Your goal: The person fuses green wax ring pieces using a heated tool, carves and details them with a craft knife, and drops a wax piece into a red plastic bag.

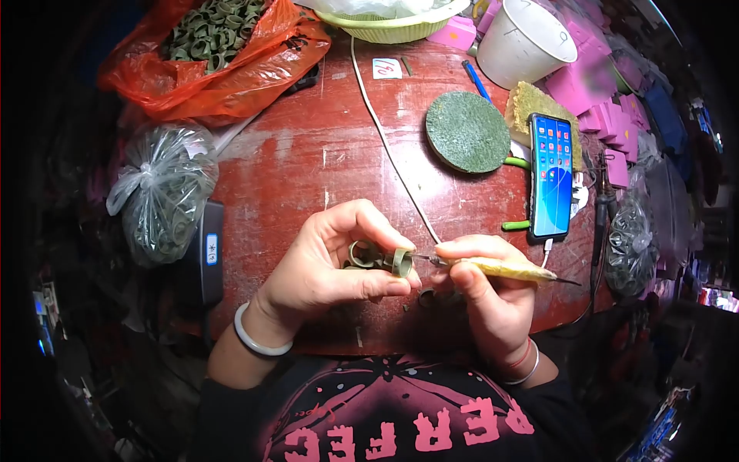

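Near the table's front edge, my left hand (339,258) is closed on a small green ring (402,262), pinched between thumb and fingers. More green rings (363,252) sit in the palm, partly hidden by the fingers. My right hand (493,292) grips a thin pointed tool (504,269) with a yellow wrapped handle. Its dark metal tip meets the ring's opening or rim; I cannot tell which. A few dark pieces lie on the table below the hands, too shaded to make out.
An orange bag (223,92) of green rings lies back left, above a knotted clear bag (165,192). A green round pad (467,132), a propped phone (552,177), a sponge (531,104) and a white bucket (526,45) stand right. A white cable (381,131) crosses the red table (308,169).
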`<state>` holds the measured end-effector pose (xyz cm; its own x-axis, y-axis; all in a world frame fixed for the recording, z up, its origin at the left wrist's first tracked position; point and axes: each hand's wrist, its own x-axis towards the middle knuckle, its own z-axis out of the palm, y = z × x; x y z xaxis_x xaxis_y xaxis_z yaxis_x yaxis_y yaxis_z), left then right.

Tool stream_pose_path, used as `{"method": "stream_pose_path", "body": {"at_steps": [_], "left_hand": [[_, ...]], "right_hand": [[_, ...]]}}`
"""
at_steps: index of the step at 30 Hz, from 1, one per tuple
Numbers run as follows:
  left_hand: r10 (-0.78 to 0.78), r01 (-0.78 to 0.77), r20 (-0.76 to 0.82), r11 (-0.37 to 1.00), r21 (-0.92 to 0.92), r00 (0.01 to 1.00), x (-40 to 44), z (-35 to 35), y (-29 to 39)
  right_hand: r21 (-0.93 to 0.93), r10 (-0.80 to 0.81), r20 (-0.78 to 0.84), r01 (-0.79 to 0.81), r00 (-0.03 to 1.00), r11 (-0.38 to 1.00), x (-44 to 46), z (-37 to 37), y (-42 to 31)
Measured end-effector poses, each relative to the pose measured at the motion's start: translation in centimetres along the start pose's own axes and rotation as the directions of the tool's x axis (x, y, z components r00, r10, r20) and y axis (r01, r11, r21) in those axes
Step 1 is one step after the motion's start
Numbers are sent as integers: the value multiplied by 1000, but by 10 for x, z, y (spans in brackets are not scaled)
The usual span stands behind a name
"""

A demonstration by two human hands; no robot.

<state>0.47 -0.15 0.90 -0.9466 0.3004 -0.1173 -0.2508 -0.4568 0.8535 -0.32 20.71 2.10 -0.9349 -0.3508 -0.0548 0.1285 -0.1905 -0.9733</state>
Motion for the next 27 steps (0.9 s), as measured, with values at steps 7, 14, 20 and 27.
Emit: {"method": "stream_pose_path", "body": {"at_steps": [7,14,20,27], "left_hand": [[29,-29,44,999,14,999,1,-4,-3],[28,-22,79,997,-75,997,1,-5,-2],[27,-28,65,1000,6,998,0,-7,-2],[12,-14,28,998,62,1000,0,-3,0]], "right_hand": [[55,-8,49,6,999,998,-8,3,2],[90,-51,2,50,999,995,-2,0,4],[69,55,54,-59,997,996,-5,2,-1],[98,56,64,-62,996,993,-4,-1,7]]}}
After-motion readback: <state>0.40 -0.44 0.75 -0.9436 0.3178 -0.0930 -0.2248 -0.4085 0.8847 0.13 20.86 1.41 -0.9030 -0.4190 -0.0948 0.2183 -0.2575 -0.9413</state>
